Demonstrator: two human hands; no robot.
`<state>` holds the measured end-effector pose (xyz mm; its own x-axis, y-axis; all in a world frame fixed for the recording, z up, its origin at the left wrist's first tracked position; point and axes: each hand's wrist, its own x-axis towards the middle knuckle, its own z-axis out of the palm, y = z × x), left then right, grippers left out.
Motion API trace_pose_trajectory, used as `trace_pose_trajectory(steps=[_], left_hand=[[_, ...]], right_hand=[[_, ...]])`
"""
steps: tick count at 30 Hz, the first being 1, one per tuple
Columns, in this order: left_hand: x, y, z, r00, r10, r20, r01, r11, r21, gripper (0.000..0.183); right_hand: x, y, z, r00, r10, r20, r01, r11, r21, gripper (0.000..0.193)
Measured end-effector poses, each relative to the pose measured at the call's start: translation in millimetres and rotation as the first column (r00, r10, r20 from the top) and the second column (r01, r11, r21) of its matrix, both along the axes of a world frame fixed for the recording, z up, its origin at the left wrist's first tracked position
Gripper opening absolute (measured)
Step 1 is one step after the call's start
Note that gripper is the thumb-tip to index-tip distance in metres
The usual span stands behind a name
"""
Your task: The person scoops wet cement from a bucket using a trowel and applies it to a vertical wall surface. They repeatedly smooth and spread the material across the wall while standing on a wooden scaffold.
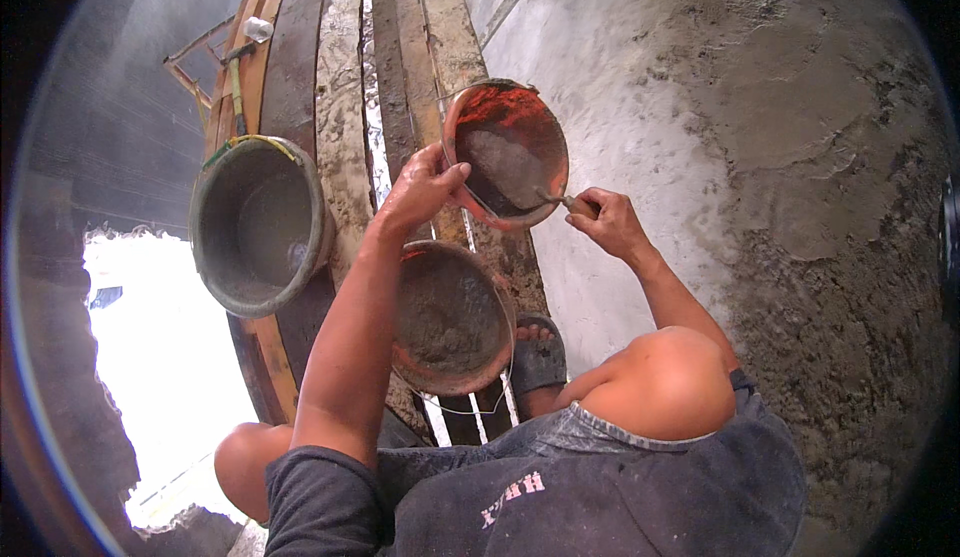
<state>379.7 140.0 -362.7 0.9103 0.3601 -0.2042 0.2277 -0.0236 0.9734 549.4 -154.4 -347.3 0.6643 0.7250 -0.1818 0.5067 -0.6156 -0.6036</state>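
My left hand is closed on the rim of an orange-red bucket, which is tilted so that its inside shows. My right hand grips the handle of a trowel. The trowel's broad grey blade is inside that bucket, against its mortar-smeared interior. Closer to me, below my left forearm, stands a second bucket holding rough grey mortar. My left forearm covers part of its left rim.
A large dark tub sits left on the plank platform. Beyond it lie a hammer and a small white object. Gaps show between planks. A partly plastered wall rises at right; a bright, jagged opening is at left.
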Motion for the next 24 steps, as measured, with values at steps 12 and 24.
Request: trace_pose_trajectory(steps=[12,24], left_hand=[[-9.3,1.4,-2.2,0.999,0.032,0.032,-0.031,0.998,-0.054,0.027],[-6.5,6.1,-19.2,0.996,0.081,-0.022,-0.082,0.993,-0.084,0.028]], right_hand=[[6.6,11.4,14.5,0.981,0.072,0.178,-0.041,0.984,-0.171,0.030],[12.1,47.3,90.2,0.952,0.125,0.280,-0.103,0.990,-0.093,0.034]])
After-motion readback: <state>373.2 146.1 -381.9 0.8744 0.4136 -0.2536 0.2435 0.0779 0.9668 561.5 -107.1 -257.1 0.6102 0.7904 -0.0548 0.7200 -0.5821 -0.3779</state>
